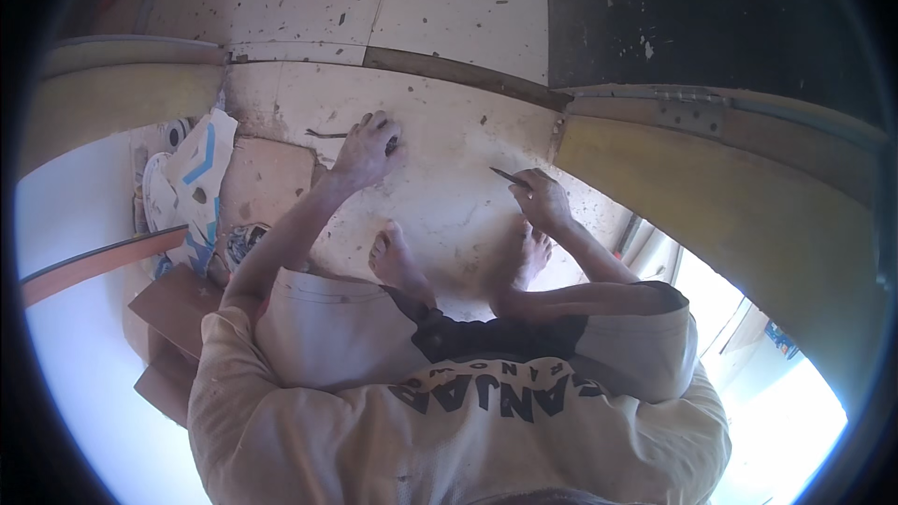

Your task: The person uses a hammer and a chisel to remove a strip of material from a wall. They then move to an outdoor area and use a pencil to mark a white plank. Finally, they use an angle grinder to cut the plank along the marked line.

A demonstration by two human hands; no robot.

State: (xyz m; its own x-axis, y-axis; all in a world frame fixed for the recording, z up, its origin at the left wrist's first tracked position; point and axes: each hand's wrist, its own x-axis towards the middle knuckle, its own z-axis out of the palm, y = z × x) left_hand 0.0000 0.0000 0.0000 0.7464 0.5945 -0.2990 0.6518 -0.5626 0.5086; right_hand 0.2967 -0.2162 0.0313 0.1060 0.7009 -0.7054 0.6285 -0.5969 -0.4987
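My left hand (371, 150) is low over the dusty pale floor, its fingers curled round something small and dark that I cannot make out. Beside its knuckles a thin dark rod (325, 135) sticks out to the left; whether the hand holds it or it lies on the floor is unclear. To the right, my right hand (544, 200) grips a thin dark pointed tool (508, 176), its tip toward the upper left. The tool's exact kind does not show. A stretch of floor separates the two hands.
My bare feet (398, 257) are between my arms. Yellowish door panels (720, 182) flank the opening, with a wooden threshold strip (458, 78) ahead. Patterned sheeting (201, 178) and brown cardboard (178, 309) lie to the left. Small chips (342, 17) dot the tiles beyond.
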